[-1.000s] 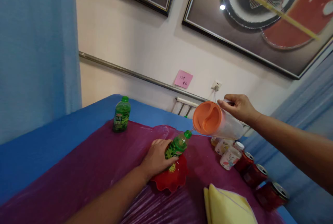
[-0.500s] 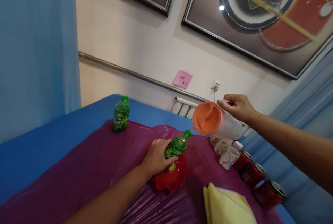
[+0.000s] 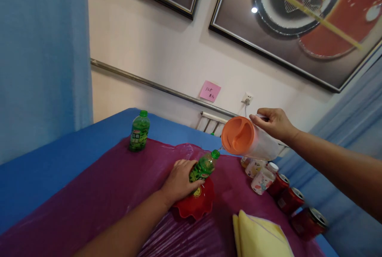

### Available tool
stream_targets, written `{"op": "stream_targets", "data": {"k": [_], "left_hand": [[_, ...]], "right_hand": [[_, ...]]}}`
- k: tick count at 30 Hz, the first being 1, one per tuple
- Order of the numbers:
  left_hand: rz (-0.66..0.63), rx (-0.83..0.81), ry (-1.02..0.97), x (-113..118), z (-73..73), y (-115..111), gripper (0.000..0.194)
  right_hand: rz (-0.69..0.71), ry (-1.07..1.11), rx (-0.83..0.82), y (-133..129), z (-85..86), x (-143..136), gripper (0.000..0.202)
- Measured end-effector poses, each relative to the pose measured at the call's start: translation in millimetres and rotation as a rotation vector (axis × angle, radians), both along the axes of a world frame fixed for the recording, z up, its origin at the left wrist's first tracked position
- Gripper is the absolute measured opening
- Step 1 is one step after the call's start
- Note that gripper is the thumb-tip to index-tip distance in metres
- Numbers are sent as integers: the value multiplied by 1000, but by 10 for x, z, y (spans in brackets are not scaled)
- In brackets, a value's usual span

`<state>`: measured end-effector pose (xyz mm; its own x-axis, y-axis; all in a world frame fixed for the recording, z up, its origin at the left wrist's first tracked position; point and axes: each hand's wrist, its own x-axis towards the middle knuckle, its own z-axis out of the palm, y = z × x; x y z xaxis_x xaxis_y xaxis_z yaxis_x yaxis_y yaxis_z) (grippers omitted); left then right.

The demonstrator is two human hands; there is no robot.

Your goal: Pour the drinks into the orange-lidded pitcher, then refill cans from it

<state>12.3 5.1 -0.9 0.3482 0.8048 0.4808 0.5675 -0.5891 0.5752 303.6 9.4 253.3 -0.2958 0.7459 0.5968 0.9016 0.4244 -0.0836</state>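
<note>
My left hand (image 3: 181, 181) is wrapped round a green-labelled plastic bottle (image 3: 203, 167), which leans to the right over a red wavy-rimmed dish (image 3: 195, 205). My right hand (image 3: 275, 123) grips the handle of a clear pitcher (image 3: 265, 145) with an orange lid (image 3: 238, 135). The pitcher lies tipped on its side in the air, its spout just above the mouth of the held bottle. A thin stream of liquid seems to run between the two. How full the held bottle is, I cannot tell.
Another green bottle (image 3: 139, 131) stands at the back left on purple plastic sheeting (image 3: 101, 193). To the right are small white-capped bottles (image 3: 263, 178) and several red cans (image 3: 309, 223). A folded yellow cloth (image 3: 262, 235) lies in front. Behind runs a metal rail (image 3: 161, 88).
</note>
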Motion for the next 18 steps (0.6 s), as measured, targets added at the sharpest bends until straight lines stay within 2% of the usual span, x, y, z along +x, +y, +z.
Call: {"op": "stream_targets", "data": {"k": [18], "left_hand": [[-1, 8, -5, -4, -17, 0, 56]], "right_hand": [[-1, 16, -7, -21, 17, -35, 49]]}}
